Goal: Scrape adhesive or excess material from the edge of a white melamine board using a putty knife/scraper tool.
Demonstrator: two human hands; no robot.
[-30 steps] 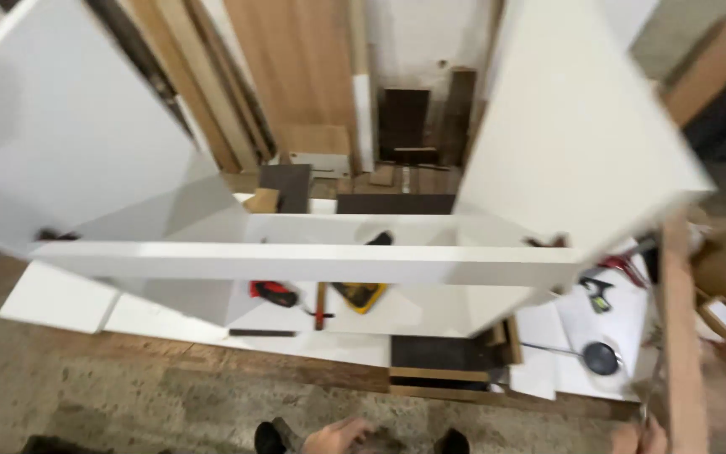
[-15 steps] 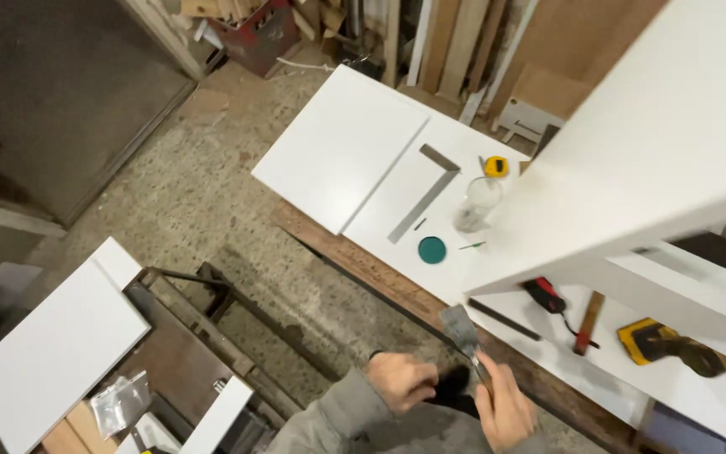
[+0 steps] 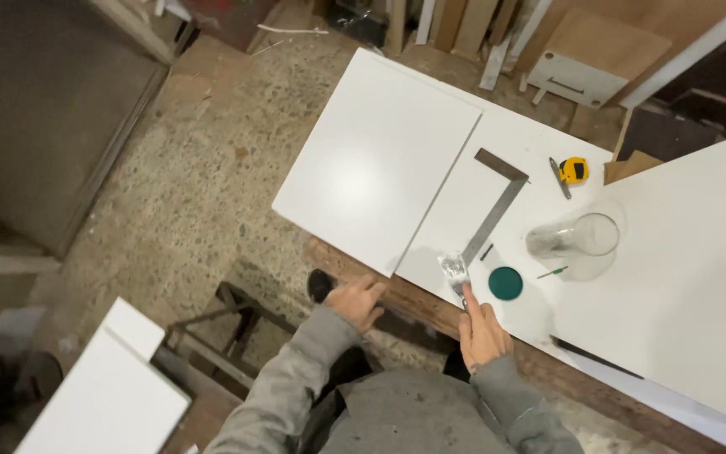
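The right hand [image 3: 482, 329] is closing its grip around the handle of a small brush [image 3: 455, 271], with the bristles resting on the near edge of a white panel [image 3: 464, 210] lying on the desk [image 3: 380, 290]. The left hand [image 3: 356, 300] is resting on the wooden front edge of the desk, fingers curled loosely and holding nothing. Just beside the brush, a round green lid [image 3: 505, 283] is lying flat on the panel. A metal square [image 3: 496, 212] is lying just beyond the brush head, its long arm running away from the person. Further right, a clear glass jar [image 3: 573, 240] is lying on its side, near the lid. A second white panel [image 3: 378, 160] is overlapping the first on the left and overhanging the desk edge. A yellow tape measure [image 3: 574, 170] is sitting at the far side. Risk assessment: the brush is working close to the panel edge, so a loaded tip could drip onto the desk or floor; the jar on its side could roll if the panel is bumped; the overhanging panel could tip if pressed at its unsupported corner.
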